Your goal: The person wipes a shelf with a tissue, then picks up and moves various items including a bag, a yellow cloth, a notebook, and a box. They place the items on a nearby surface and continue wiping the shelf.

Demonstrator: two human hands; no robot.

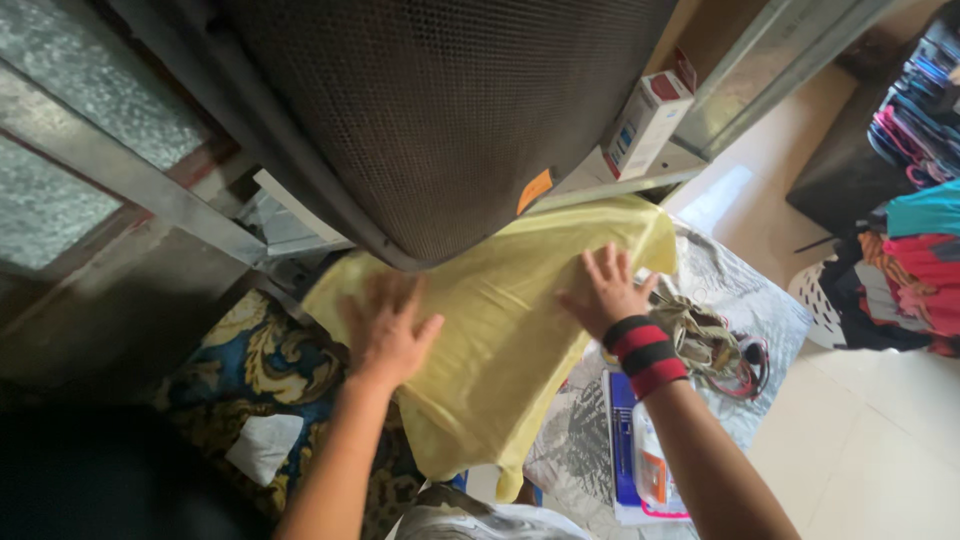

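Pressed flat on yellow cloth [500, 330].
Left hand [388, 330] at nine o'clock, right hand [606, 293] at three; both open, gripping nothing.

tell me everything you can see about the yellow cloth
The yellow cloth is a thin, smooth, slightly shiny fabric, spread out flat with soft creases. Its far edge tucks under a dark mesh panel. The left hand and right hand both press flat on it, fingers spread. It lies over patterned fabric.
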